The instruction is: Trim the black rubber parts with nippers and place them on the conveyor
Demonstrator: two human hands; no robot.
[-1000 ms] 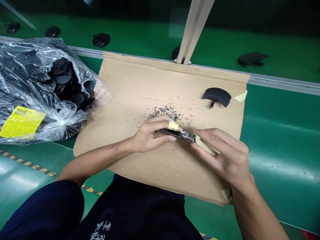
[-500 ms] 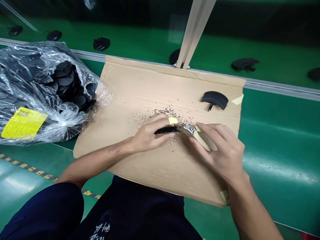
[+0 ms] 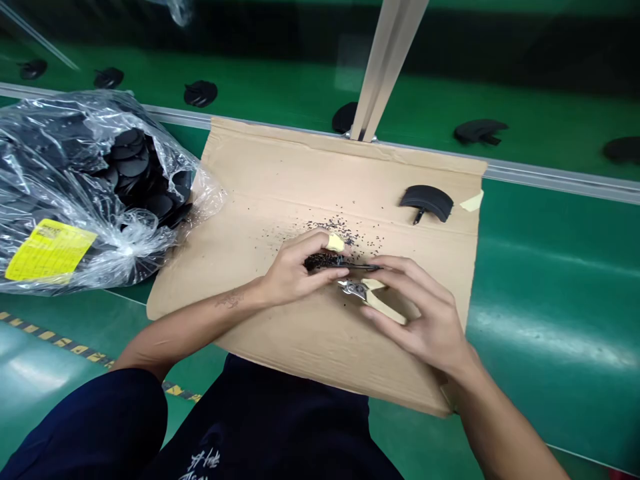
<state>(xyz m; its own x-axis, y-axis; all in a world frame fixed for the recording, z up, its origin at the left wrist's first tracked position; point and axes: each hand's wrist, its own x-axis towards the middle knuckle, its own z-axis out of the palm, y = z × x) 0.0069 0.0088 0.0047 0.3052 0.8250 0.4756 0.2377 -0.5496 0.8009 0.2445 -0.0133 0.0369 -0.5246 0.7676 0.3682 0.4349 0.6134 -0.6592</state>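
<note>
A thin black part (image 3: 361,267) is pinched between the thumb and fingers of my left hand (image 3: 295,270), which has yellow tape on one fingertip. My right hand (image 3: 425,307) is wrapped round pliers (image 3: 385,308) with cream handles, and its fingertips touch the right end of the black part. The metal jaws of the pliers lie just below the part. Small black bits (image 3: 327,227) are scattered on the cardboard sheet (image 3: 300,340) around and behind my left hand.
A clear plastic bag (image 3: 90,153) of black discs, with a yellow label, lies at the left. A curved black piece (image 3: 427,200) rests on the cardboard's back right. Behind stands a metal post (image 3: 387,67).
My right hand has moved left and the pliers have dropped below the black part. Its fingertips now touch the part, which is turned to show a longer, thin edge.
</note>
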